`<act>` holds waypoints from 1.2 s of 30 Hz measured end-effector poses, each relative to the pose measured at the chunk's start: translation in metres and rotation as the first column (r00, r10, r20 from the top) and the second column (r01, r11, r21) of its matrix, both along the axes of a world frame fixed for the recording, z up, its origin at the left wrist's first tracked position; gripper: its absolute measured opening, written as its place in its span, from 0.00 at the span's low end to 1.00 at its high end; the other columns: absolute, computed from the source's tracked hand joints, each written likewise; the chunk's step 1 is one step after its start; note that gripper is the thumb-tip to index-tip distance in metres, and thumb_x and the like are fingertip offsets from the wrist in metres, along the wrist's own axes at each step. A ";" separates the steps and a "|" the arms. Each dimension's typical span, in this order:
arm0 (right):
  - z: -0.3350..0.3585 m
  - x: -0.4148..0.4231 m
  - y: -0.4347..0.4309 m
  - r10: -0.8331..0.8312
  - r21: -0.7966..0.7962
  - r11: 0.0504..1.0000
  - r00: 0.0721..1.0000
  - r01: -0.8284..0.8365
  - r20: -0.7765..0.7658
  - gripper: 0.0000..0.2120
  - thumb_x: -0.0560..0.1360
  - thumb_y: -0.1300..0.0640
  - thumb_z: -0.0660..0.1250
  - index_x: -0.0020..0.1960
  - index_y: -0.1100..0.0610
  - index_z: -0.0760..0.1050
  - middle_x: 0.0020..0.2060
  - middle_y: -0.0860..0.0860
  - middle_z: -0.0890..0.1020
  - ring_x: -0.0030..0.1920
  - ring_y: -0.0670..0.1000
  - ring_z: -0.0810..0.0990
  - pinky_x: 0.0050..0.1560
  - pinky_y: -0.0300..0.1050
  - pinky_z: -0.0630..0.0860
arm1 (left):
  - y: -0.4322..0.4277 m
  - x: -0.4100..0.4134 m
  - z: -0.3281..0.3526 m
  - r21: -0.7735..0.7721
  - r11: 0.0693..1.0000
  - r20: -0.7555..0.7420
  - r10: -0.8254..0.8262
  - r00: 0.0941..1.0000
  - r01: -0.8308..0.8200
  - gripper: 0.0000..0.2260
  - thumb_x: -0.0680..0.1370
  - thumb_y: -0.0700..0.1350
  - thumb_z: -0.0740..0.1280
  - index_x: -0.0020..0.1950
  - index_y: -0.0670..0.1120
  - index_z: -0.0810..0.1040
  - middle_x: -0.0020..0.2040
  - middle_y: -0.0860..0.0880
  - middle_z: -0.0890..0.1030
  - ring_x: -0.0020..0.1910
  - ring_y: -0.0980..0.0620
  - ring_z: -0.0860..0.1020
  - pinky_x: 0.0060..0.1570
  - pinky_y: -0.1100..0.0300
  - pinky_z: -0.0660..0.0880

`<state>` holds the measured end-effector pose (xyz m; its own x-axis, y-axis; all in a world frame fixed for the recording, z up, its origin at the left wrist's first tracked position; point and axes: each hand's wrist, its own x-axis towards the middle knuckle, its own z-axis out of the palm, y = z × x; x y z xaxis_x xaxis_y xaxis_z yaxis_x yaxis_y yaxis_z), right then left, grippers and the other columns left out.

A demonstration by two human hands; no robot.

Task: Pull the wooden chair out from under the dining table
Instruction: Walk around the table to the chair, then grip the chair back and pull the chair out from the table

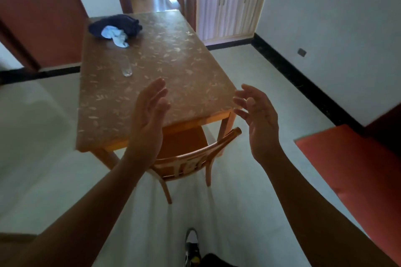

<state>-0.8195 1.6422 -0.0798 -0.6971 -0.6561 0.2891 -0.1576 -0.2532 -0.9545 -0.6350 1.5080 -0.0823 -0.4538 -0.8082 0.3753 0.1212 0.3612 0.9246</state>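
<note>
I see both hands raised, empty, fingers spread: left hand [149, 115], right hand [258, 119]. The wooden chair [191, 158], lower centre, sits tucked under the dining table [152, 76]; seat possibly partly out. No readable writing on the drinking glass [126, 67].

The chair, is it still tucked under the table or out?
Tucked in: the chair seat sits under the table edge, only its backrest showing.
</note>
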 end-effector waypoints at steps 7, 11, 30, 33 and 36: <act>0.002 -0.003 0.037 0.110 0.058 0.992 0.994 -0.110 -0.008 0.14 0.80 0.50 0.60 0.62 0.51 0.76 0.64 0.59 0.81 0.64 0.58 0.81 0.68 0.62 0.77 | 0.065 0.010 0.011 0.022 0.991 0.004 0.132 0.991 -0.132 0.24 0.82 0.53 0.62 0.75 0.43 0.70 0.74 0.43 0.74 0.73 0.45 0.75 0.69 0.42 0.75; -0.008 -0.033 0.037 0.192 0.089 0.978 0.981 -0.188 -0.030 0.19 0.80 0.51 0.60 0.66 0.59 0.75 0.64 0.60 0.81 0.65 0.59 0.81 0.68 0.65 0.76 | 0.082 -0.009 0.000 0.015 0.977 0.031 0.212 0.977 -0.213 0.24 0.82 0.52 0.62 0.76 0.41 0.69 0.74 0.43 0.74 0.73 0.46 0.75 0.69 0.43 0.75; -0.205 -0.115 -0.065 0.851 0.916 0.401 0.360 0.021 -0.381 0.40 0.72 0.29 0.65 0.77 0.44 0.59 0.76 0.51 0.70 0.79 0.60 0.62 0.78 0.65 0.60 | -0.014 -0.037 -0.208 -0.139 0.990 0.965 0.133 0.225 0.014 0.48 0.71 0.61 0.78 0.83 0.50 0.58 0.80 0.44 0.68 0.81 0.41 0.63 0.77 0.41 0.63; -0.226 -0.119 -0.077 0.874 0.909 0.391 0.251 0.144 -0.416 0.24 0.75 0.36 0.68 0.65 0.47 0.72 0.62 0.53 0.82 0.68 0.59 0.76 0.77 0.61 0.62 | -0.034 -0.039 -0.236 -0.168 0.980 0.986 0.167 0.016 0.110 0.35 0.74 0.57 0.77 0.78 0.54 0.68 0.71 0.47 0.78 0.72 0.43 0.74 0.74 0.43 0.66; -0.231 -0.119 -0.090 0.863 0.896 0.401 0.248 0.192 -0.440 0.09 0.77 0.43 0.69 0.51 0.47 0.76 0.45 0.49 0.84 0.51 0.55 0.83 0.63 0.55 0.73 | -0.048 -0.040 -0.252 -0.242 0.956 0.967 0.252 -0.040 0.165 0.11 0.79 0.51 0.71 0.62 0.56 0.81 0.52 0.51 0.84 0.53 0.48 0.83 0.59 0.50 0.76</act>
<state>-0.9385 1.5524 -0.3109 -0.0243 -0.9535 -0.3004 -0.9940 0.0550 -0.0941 -0.6753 1.4600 -0.3342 -0.4852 -0.8307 -0.2729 -0.8563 0.5146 -0.0440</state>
